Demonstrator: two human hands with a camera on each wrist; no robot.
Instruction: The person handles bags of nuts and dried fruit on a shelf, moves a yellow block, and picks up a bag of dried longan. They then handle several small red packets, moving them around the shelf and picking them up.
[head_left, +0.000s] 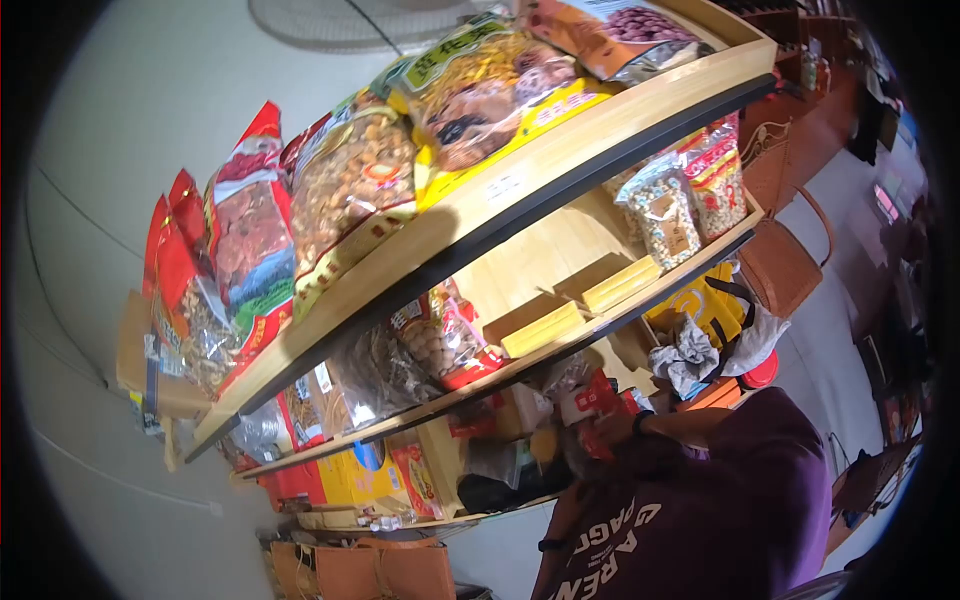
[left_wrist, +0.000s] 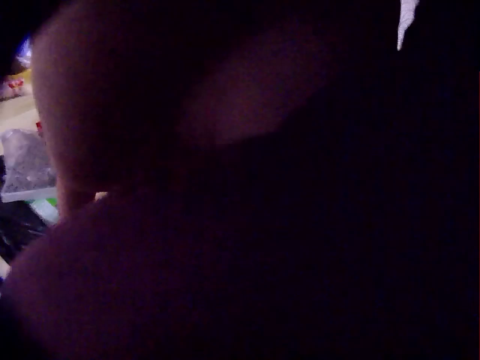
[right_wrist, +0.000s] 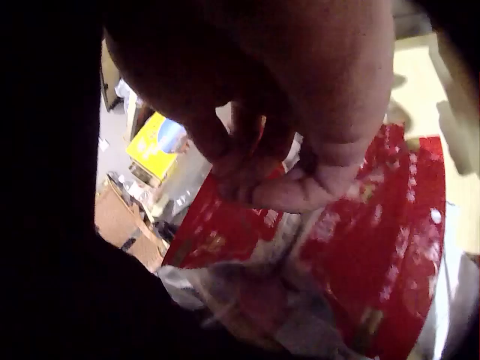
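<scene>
My right hand (right_wrist: 322, 97) pinches a red and clear plastic packet (right_wrist: 360, 247) between thumb and fingers, near the packet's upper middle. Its contents are blurred behind the clear part. The head view has this hand in shadow at the lower shelf, past a dark wristband (head_left: 640, 424). My left hand (left_wrist: 97, 112) is very dark and close to the camera in the left wrist view, so its grip cannot be made out. Beyond it shows a clear bag of dark contents (left_wrist: 28, 161). The left forearm (head_left: 565, 515) reaches toward the same shelf, partly hidden by the purple shirt (head_left: 720, 500).
A tilted wooden shelf (head_left: 500, 210) with a dark edge carries several large bags of dried food (head_left: 360, 180). Below are small grain packets (head_left: 665, 225), yellow wooden blocks (head_left: 545, 330) and a yellow box (head_left: 360, 472). Brown woven baskets (head_left: 385, 570) stand underneath.
</scene>
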